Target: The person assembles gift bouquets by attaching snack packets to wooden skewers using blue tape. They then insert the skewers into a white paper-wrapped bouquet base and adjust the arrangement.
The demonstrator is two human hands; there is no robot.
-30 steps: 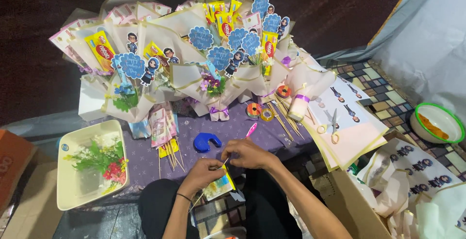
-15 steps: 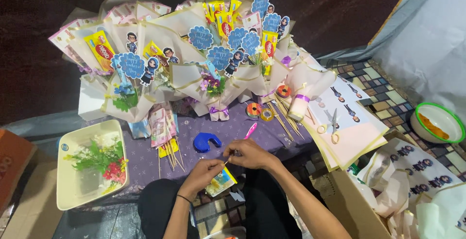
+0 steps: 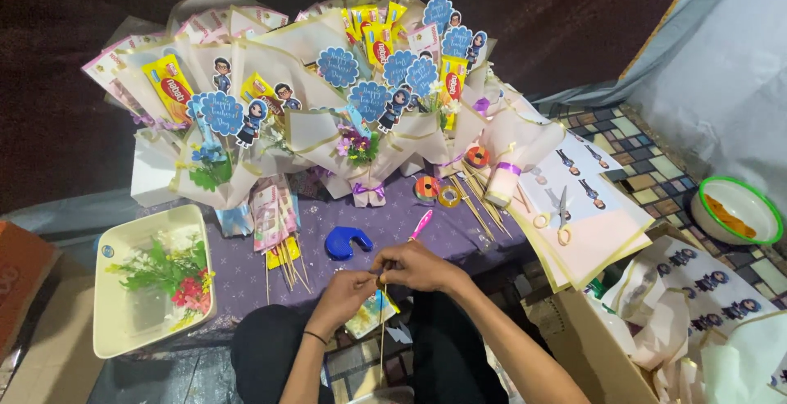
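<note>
My left hand (image 3: 348,291) and my right hand (image 3: 420,266) meet over my lap, both pinching the top of a thin wooden stick (image 3: 382,330) that hangs straight down. A small colourful snack packet (image 3: 370,312) lies just under my left hand, against the stick. A blue tape dispenser (image 3: 347,242) and a pink pen (image 3: 420,224) rest on the purple cloth (image 3: 246,277) just beyond my hands.
Several paper-wrapped snack bouquets (image 3: 328,100) with blue toppers stand at the back. A cream tray (image 3: 115,322) with artificial flowers sits left. Tape rolls (image 3: 437,191), loose skewers (image 3: 469,199), scissors (image 3: 562,217) on sticker sheets and a green-rimmed bowl (image 3: 735,211) lie right.
My hands have stayed together over my lap, shifting only slightly on the stick and the packet. Nothing else has moved.
</note>
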